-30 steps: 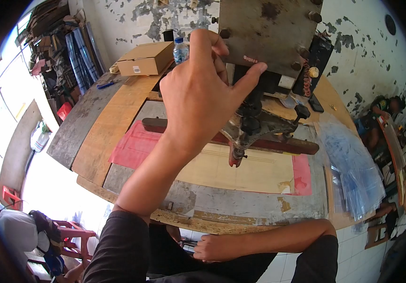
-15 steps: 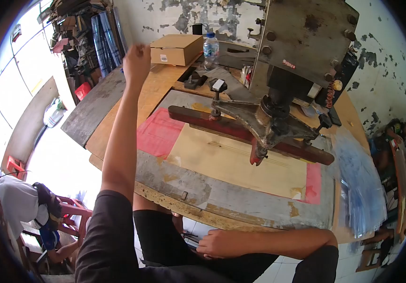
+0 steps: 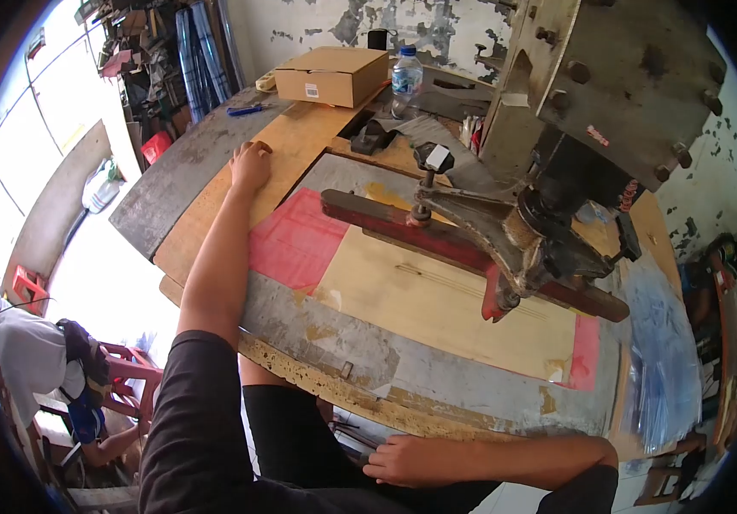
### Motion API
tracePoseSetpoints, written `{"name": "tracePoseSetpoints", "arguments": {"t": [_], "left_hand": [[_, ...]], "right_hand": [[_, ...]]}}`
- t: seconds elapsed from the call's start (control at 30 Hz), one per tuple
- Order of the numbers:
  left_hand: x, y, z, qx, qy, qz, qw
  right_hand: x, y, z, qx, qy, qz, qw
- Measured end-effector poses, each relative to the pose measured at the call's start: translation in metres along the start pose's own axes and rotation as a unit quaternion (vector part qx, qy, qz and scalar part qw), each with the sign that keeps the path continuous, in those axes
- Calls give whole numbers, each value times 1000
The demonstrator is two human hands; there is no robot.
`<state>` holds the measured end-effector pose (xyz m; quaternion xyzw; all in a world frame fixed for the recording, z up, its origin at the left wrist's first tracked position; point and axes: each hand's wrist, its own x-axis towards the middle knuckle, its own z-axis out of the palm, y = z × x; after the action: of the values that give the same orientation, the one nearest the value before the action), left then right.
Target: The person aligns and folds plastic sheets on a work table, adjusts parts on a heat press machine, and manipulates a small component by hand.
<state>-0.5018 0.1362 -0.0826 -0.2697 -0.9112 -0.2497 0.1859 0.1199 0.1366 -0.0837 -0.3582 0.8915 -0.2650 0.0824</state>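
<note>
My left hand (image 3: 251, 167) is down on the wooden board (image 3: 295, 128) at the table's left, fingers bent but somewhat apart, with nothing visible in them. Low over my lap, beside the table's front edge, my right hand (image 3: 398, 461) has its fingers curled; whatever they hold, if anything, is hidden. In front of me a heavy press head (image 3: 527, 227) with a long bar (image 3: 385, 224) stands above a cream sheet (image 3: 445, 300). Pink sheet (image 3: 295, 240) shows at the cream sheet's left, and a smaller pink strip at its right. These lie on a worn grey plate (image 3: 351, 343).
A cardboard box (image 3: 334, 77), a water bottle (image 3: 406, 81) and a blue cutter-like tool (image 3: 245, 110) sit at the back. Clear plastic sheets (image 3: 659, 360) hang over the right edge. Another person (image 3: 34, 360) is at the lower left, near a reddish chair (image 3: 128, 377).
My left hand has come down from near the box onto the wooden board, uncovering the blue tool. The view has shifted slightly. My right hand stays over my lap.
</note>
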Motion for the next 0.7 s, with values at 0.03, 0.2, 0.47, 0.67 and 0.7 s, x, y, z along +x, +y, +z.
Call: {"name": "tracePoseSetpoints", "arguments": {"t": [0.03, 0.2, 0.47, 0.67, 0.7], "left_hand": [[1, -3, 0, -2, -4, 12, 1000], [7, -8, 5, 18, -3, 15, 1000], [8, -8, 6, 9, -19, -5, 1000], [9, -6, 8, 16, -14, -24, 999], [10, -6, 9, 17, -14, -23, 999]], "right_hand": [[0, 1, 0, 2, -1, -2, 1000], [0, 0, -1, 16, 2, 2, 1000], [-2, 0, 8, -12, 6, 9, 1000], [-2, -1, 6, -19, 5, 11, 1000], [-2, -1, 6, -21, 7, 12, 1000]]}}
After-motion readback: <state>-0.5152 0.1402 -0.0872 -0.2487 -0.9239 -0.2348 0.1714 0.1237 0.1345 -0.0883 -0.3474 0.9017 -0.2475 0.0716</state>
